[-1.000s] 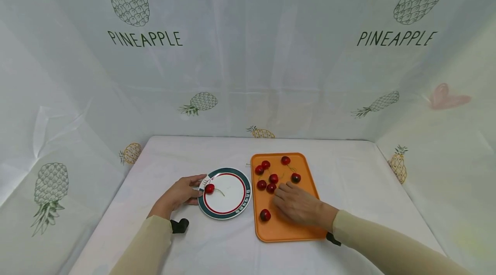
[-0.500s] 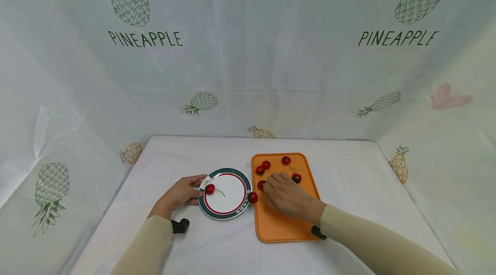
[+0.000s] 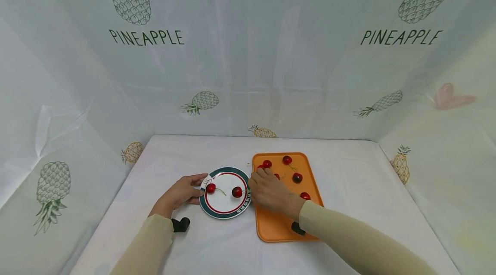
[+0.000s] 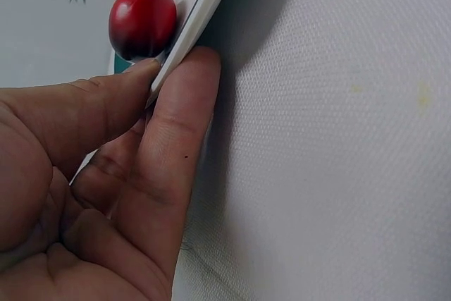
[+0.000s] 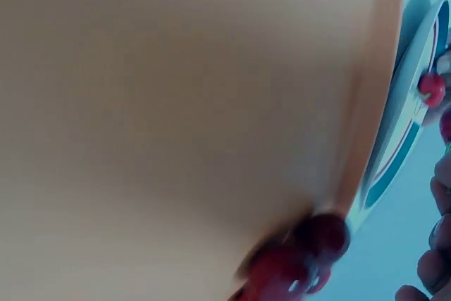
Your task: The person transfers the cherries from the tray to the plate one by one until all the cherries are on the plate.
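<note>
My left hand (image 3: 180, 195) pinches the near-left rim of a white plate (image 3: 226, 209) with a dark green band, thumb above and fingers beneath. On that plate lies a red cherry (image 3: 211, 188), which sits close to the left thumb (image 4: 106, 107) in the left wrist view. By its stem, my right hand (image 3: 273, 191) holds another dark red cherry (image 3: 237, 192) over the plate's right half. Only the right fingertips (image 5: 440, 244) show in the right wrist view. Below the right hand is an orange tray (image 3: 271, 227) with several cherries, some partly hidden by the hand.
Tray and plate stand side by side on a white-covered table (image 3: 201, 245). Loose cherries, among them one at the tray's back (image 3: 287, 160) and one by the right wrist (image 3: 305, 196), lie on the tray. A pineapple-print sheet (image 3: 248, 51) hangs behind.
My right hand has moved left from the tray toward the plate, bringing a cherry by its stem over the plate. The left hand keeps its grip on the rim.
</note>
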The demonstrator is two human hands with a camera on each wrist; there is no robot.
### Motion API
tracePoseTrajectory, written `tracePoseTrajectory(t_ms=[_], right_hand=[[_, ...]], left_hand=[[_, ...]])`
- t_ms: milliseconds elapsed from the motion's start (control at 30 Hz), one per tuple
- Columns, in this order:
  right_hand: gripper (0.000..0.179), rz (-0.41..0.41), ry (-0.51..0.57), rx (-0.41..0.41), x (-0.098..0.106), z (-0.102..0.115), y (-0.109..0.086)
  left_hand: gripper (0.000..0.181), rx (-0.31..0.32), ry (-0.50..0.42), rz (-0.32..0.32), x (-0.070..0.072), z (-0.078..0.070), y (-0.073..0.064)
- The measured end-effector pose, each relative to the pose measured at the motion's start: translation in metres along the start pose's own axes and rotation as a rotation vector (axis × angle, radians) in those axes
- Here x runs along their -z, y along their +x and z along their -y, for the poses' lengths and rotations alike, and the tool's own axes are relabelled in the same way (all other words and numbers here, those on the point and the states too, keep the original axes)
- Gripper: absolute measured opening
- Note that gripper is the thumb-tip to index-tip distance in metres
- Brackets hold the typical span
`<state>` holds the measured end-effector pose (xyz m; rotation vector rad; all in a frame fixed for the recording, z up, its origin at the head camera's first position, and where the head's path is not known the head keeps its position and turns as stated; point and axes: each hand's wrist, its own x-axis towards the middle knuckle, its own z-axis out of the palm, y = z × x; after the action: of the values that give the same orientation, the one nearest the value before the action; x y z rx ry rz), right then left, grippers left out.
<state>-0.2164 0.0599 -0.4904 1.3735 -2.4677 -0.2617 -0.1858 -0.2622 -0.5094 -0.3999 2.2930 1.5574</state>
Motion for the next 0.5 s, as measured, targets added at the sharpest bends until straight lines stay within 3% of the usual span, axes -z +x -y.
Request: tracePoseTrajectory(t_ms=[300,500], right_hand=[[0.029,0.041,-0.037,0.046,-0.007,0.030,0.032],[0.025,0.051,-0.055,0.046,-0.012,0.048,0.049]], left_hand=[[0.067,0.014,0.012,-0.005,0.000,0.000,0.001],[0.067,0.006,0.007,-0.004,0.000,0.000,0.001]])
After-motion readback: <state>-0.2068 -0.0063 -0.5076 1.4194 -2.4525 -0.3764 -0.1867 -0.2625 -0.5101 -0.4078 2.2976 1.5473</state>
